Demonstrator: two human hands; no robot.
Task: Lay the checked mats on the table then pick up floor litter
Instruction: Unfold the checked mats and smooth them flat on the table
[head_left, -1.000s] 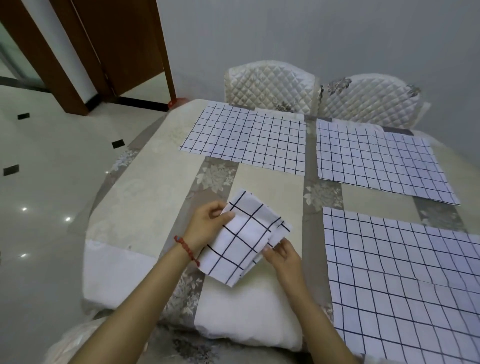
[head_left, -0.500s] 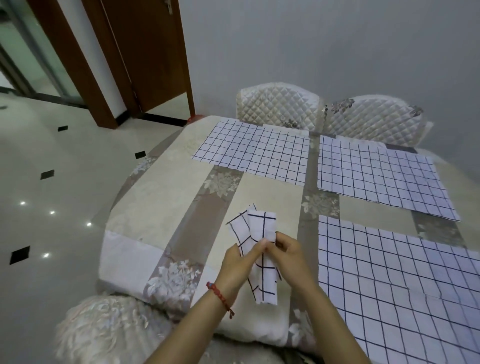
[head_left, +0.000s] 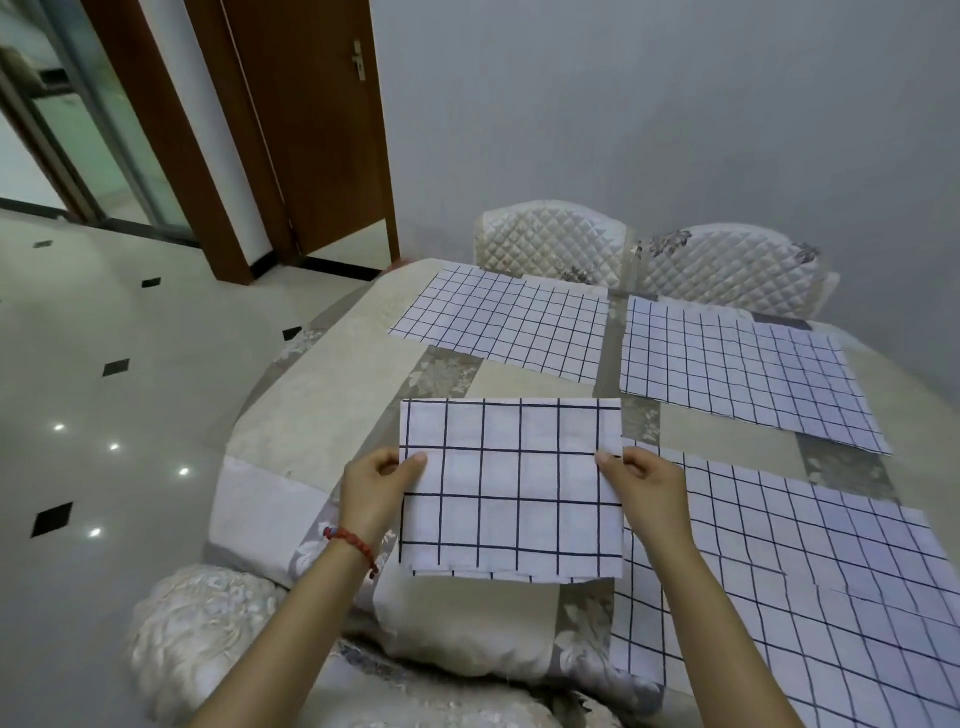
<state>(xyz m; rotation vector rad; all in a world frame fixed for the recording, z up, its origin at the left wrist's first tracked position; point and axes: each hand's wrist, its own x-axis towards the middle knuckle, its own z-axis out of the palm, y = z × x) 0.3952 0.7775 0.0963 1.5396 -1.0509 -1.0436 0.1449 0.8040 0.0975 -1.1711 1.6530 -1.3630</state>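
A white checked mat (head_left: 511, 488) with dark grid lines is stretched flat in the air over the near left part of the table (head_left: 311, 400), still folded double. My left hand (head_left: 382, 486) pinches its left edge and my right hand (head_left: 644, 488) pinches its right edge. Three more checked mats lie flat on the table: one at the far left (head_left: 504, 322), one at the far right (head_left: 737, 374), one at the near right (head_left: 810, 571), partly under my right forearm.
Two quilted white chairs (head_left: 550, 249) (head_left: 727, 270) stand behind the table against the grey wall. A padded chair back (head_left: 208, 639) sits right below me. Glossy tiled floor (head_left: 104, 395) spreads to the left, with a brown door (head_left: 317, 130) beyond.
The mat was a narrow folded bundle between my hands; it has been opened sideways into a wide rectangle, my hands have moved apart, and the camera has tilted up.
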